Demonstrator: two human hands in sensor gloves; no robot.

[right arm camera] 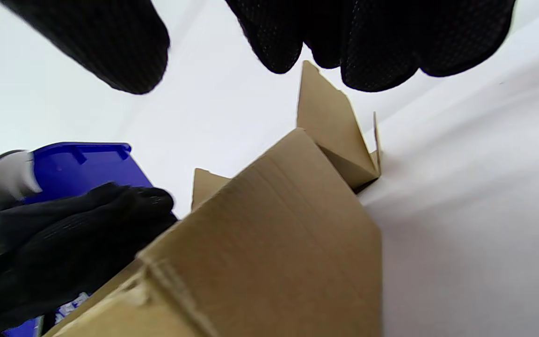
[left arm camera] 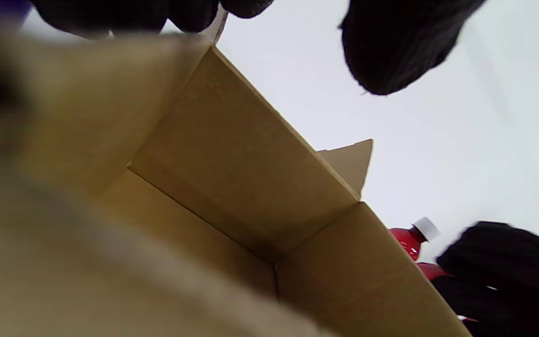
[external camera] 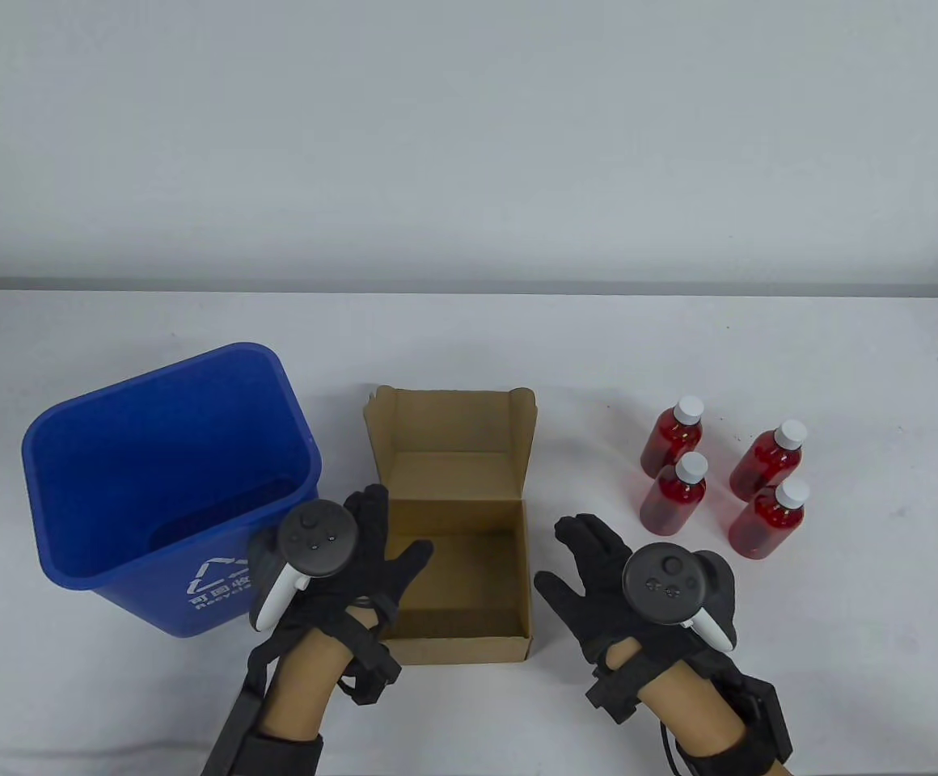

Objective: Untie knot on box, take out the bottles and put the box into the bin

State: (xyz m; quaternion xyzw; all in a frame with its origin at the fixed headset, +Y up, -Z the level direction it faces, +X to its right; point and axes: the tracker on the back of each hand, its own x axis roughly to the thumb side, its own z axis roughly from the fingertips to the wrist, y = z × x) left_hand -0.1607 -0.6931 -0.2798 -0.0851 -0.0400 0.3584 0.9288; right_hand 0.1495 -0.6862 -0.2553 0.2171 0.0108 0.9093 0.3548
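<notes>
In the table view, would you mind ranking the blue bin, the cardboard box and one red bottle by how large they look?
Largest to smallest, as they look in the table view:
1. blue bin
2. cardboard box, open, somewhat smaller than the bin
3. any red bottle, far smaller; the four look alike in size

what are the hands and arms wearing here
Both the left hand and right hand wear black knit gloves. A dark round tracker with a white handle is strapped to each. Black straps and boxy modules wrap the wrists, with thin black cables and black forearm bands.
</notes>
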